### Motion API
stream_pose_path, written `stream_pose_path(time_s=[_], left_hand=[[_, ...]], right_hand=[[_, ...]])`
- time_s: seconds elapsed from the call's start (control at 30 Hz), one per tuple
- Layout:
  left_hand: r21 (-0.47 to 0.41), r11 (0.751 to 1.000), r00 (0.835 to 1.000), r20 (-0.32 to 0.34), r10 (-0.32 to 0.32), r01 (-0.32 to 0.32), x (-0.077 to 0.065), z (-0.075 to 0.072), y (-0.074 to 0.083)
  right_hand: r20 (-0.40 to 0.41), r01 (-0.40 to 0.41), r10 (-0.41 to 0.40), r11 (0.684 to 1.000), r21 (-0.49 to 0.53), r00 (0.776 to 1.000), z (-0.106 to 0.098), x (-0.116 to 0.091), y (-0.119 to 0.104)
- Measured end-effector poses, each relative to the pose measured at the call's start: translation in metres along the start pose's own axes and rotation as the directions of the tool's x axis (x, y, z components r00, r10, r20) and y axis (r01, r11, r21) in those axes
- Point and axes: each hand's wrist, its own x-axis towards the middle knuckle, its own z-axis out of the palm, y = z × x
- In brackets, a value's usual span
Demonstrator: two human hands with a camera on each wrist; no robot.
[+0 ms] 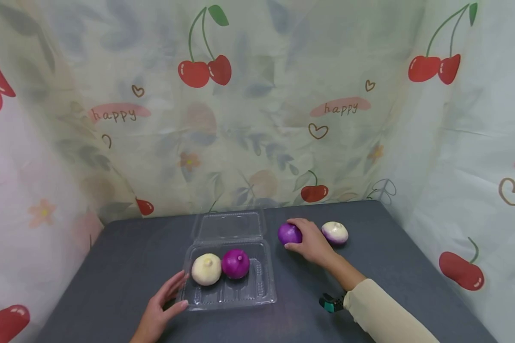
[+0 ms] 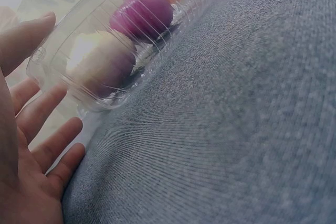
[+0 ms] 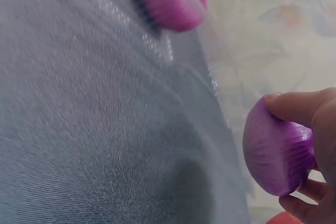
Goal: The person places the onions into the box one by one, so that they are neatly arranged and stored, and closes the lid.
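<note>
In the head view, my right hand (image 1: pixel 311 242) grips a purple onion (image 1: pixel 289 234) to the right of a clear plastic clamshell box (image 1: pixel 262 297). The right wrist view shows the thumb and fingers around that purple onion (image 3: pixel 275 150); whether it touches the table is unclear. Inside the box, a whitish onion (image 1: pixel 206 269) sits at the left, against a magenta onion (image 1: pixel 235 263). My left hand (image 1: pixel 163 300) is at the box's left front corner, thumb and fingers spread. In the left wrist view, the fingers (image 2: pixel 55 142) extend beside the box wall (image 2: pixel 47 69).
A white onion with a purple underside (image 1: pixel 335 233) lies right of my right hand. The box's lid (image 1: pixel 229 226) is folded back behind it. Beneath everything is a dark grey tabletop (image 1: pixel 124 267). Cherry-printed curtains (image 1: pixel 257 119) enclose the back and sides.
</note>
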Motion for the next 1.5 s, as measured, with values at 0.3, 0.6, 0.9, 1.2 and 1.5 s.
stream_pose_path(time_s=[0.3,0.6,0.9,1.2,1.5], left_hand=[[-0.004,1.0,1.0,0.0,0.019,-0.019,0.0,0.0,-0.001],[0.003,0.998,0.998,0.017,-0.057,0.057,0.002,0.0,0.002],[0.023,0.999,0.999,0.0,-0.045,0.045,0.0,0.003,0.001],[0.028,0.997,0.998,0.001,-0.067,0.067,0.003,0.002,-0.003],[0.04,0.996,0.997,-0.001,-0.077,0.077,0.003,0.004,0.003]], right_hand=[[-0.06,0.121,-0.118,0.991,0.055,0.991,-0.017,-0.021,-0.025],[-0.036,0.214,-0.212,0.972,0.092,0.977,-0.019,-0.036,-0.056],[0.035,0.314,-0.323,0.938,0.147,0.946,-0.013,-0.044,-0.085],[0.133,0.339,-0.361,0.926,0.163,0.923,0.001,-0.048,-0.107],[0.197,0.339,-0.373,0.922,0.184,0.907,0.015,-0.046,-0.123]])
